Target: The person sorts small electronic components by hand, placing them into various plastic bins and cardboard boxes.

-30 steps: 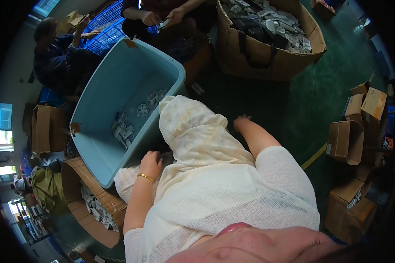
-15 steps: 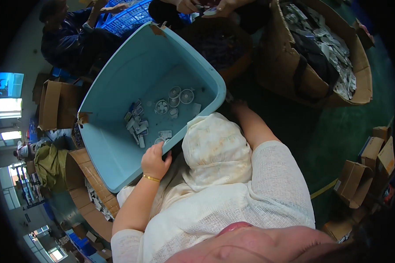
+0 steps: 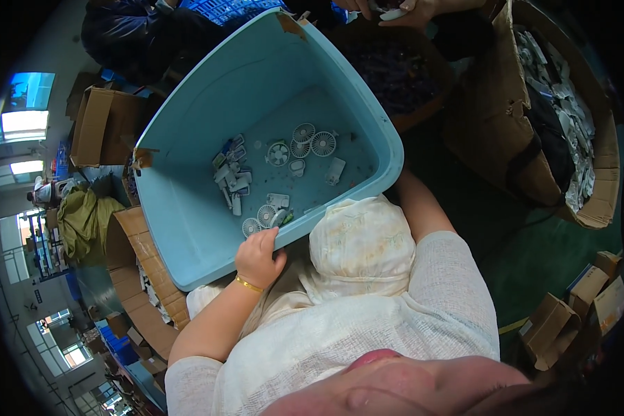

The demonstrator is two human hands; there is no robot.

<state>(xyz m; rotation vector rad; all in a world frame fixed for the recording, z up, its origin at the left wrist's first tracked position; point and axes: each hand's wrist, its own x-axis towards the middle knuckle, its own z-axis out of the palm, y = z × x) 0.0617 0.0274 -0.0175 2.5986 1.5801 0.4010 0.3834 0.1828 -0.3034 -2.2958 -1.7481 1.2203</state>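
Light blue tub (image 3: 187, 208) tilted up against the lap, nearly emptied: only a few small white fans (image 3: 301, 142) left inside. Left hand (image 3: 258, 258) clenched on near rim; right hand hidden beneath, grip impossible to tell.

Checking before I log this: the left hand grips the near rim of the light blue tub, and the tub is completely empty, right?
Not quite. The left hand does grip the near rim of the light blue tub, but the head view shows small white fan parts scattered on its bottom.
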